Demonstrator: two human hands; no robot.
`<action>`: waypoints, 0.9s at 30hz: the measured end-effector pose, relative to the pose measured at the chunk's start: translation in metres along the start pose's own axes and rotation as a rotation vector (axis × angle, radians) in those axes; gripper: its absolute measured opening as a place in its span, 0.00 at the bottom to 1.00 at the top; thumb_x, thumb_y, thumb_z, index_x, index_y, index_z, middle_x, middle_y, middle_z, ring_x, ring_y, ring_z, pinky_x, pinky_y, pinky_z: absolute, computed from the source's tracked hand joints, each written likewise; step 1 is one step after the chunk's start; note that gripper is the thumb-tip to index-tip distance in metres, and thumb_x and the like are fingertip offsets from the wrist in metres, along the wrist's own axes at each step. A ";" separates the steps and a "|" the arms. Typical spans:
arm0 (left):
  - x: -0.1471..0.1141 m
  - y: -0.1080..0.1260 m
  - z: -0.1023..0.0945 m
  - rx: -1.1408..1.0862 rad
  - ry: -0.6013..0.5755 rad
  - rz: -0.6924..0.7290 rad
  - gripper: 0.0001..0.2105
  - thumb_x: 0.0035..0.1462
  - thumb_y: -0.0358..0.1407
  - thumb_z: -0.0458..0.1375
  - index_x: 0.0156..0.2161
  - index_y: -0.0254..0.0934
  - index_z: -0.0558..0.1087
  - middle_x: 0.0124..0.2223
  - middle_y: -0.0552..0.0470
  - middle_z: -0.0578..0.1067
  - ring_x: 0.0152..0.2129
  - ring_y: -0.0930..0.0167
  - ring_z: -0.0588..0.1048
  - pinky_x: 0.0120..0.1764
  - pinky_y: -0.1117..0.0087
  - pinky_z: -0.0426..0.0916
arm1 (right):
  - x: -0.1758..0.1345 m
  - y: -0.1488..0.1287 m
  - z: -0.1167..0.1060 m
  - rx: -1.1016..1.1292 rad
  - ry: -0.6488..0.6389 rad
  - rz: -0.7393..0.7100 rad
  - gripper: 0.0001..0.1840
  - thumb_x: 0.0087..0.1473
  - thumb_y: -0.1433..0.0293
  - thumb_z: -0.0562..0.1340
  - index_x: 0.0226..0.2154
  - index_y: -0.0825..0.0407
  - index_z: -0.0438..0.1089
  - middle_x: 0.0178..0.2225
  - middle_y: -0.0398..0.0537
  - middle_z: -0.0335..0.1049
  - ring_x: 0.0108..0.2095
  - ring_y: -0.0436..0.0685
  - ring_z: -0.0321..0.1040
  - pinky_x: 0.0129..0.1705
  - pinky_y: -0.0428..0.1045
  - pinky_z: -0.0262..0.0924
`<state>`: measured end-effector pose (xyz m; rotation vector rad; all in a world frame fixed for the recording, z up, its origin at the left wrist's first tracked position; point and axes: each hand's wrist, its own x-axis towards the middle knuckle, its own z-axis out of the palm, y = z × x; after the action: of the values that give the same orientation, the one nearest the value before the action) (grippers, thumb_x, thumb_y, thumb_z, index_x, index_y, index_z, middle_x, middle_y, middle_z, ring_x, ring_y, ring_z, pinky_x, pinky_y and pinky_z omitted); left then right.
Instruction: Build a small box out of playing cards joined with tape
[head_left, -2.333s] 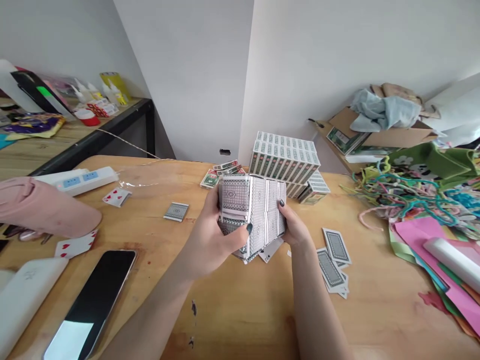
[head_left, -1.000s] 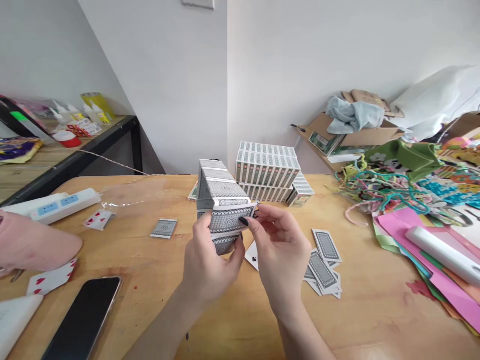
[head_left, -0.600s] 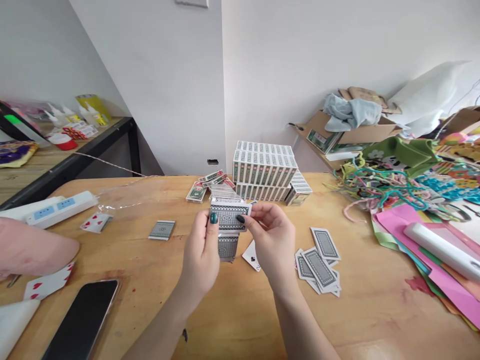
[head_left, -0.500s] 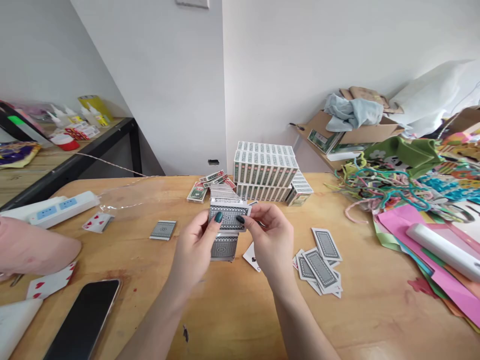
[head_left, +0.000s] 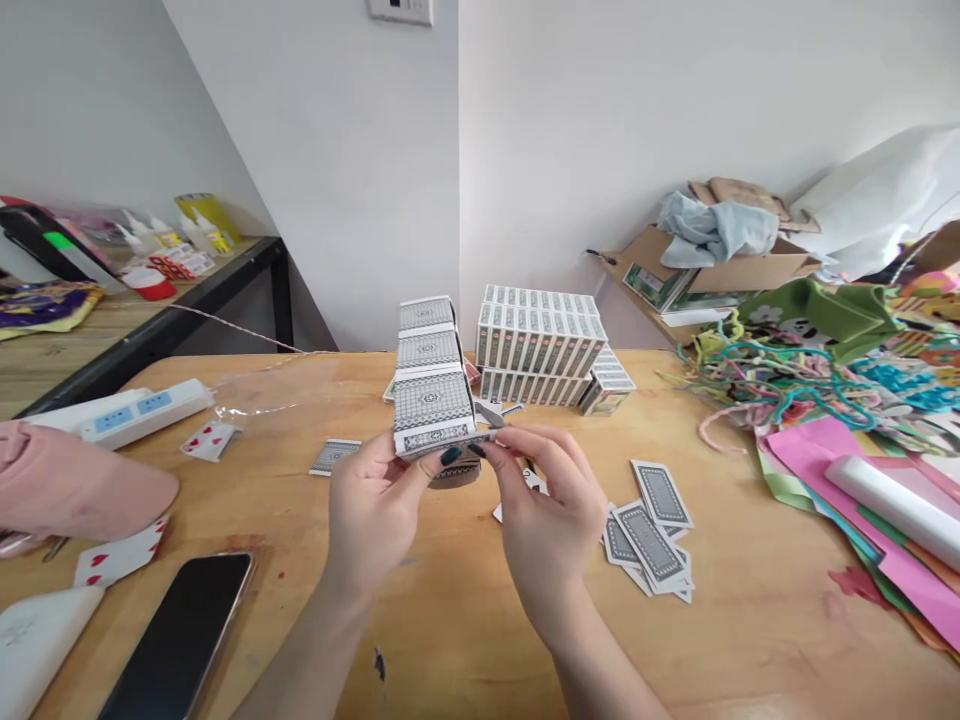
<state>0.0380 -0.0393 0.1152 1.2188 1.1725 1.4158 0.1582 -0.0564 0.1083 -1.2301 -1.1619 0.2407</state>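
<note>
A long piece made of folded playing cards (head_left: 427,350) with grey patterned backs is held up over the table, its far end raised and tilted. My left hand (head_left: 379,500) grips the near left corner, thumb on top. At the near right edge, my right hand (head_left: 555,500) pinches a card between thumb and fingers; its fingertips nearly meet the left thumb. Part of a card hangs below the thumbs. Behind my right hand lies a face-up card (head_left: 534,480), partly covered. Loose face-down cards (head_left: 652,545) overlap on the table to the right, and a folded card (head_left: 334,456) lies left.
Boxed card decks (head_left: 540,330) are stacked at the back. A phone (head_left: 180,640), a power strip (head_left: 150,410) and a pink cylindrical item (head_left: 82,485) occupy the left. Tangled yarn (head_left: 787,350) and coloured paper (head_left: 840,480) cover the right side.
The folded-card piece has tipped up, so its far sections now show their patterned backs above my hands. Both hands still grip it, and the whole view has shifted slightly.
</note>
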 end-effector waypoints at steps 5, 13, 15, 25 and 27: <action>-0.004 -0.001 0.007 -0.057 0.064 0.020 0.09 0.48 0.34 0.65 0.38 0.39 0.79 0.39 0.52 0.81 0.40 0.63 0.78 0.45 0.63 0.73 | -0.006 -0.003 0.004 -0.094 0.084 -0.145 0.10 0.53 0.76 0.62 0.35 0.44 0.74 0.32 0.45 0.75 0.32 0.54 0.73 0.35 0.51 0.70; -0.013 -0.010 0.018 -0.098 0.127 0.061 0.07 0.54 0.34 0.62 0.39 0.40 0.78 0.38 0.54 0.81 0.39 0.65 0.78 0.44 0.64 0.74 | -0.006 -0.006 0.004 -0.111 0.012 -0.177 0.14 0.53 0.78 0.62 0.41 0.47 0.74 0.36 0.49 0.74 0.36 0.54 0.73 0.37 0.50 0.71; -0.014 -0.015 0.018 -0.096 0.143 0.156 0.07 0.54 0.32 0.61 0.39 0.41 0.78 0.39 0.54 0.81 0.39 0.66 0.78 0.43 0.66 0.74 | -0.006 -0.008 0.003 -0.076 0.010 -0.155 0.13 0.53 0.77 0.62 0.40 0.47 0.74 0.36 0.48 0.74 0.36 0.54 0.72 0.36 0.50 0.71; -0.017 -0.029 0.014 -0.006 0.297 0.493 0.09 0.53 0.29 0.62 0.40 0.38 0.77 0.36 0.50 0.80 0.37 0.66 0.78 0.41 0.67 0.74 | -0.011 -0.021 0.001 0.048 0.088 -0.266 0.15 0.50 0.82 0.64 0.39 0.50 0.73 0.34 0.46 0.75 0.34 0.51 0.73 0.31 0.45 0.71; -0.016 -0.026 0.016 -0.046 0.317 0.477 0.07 0.53 0.31 0.62 0.39 0.37 0.77 0.33 0.51 0.80 0.35 0.67 0.79 0.40 0.68 0.74 | -0.010 -0.024 -0.001 0.067 0.093 -0.272 0.15 0.51 0.82 0.64 0.38 0.49 0.73 0.32 0.45 0.74 0.33 0.51 0.73 0.32 0.46 0.71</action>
<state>0.0569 -0.0501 0.0881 1.3298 1.0880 2.0401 0.1441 -0.0733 0.1224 -1.0013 -1.2149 0.0182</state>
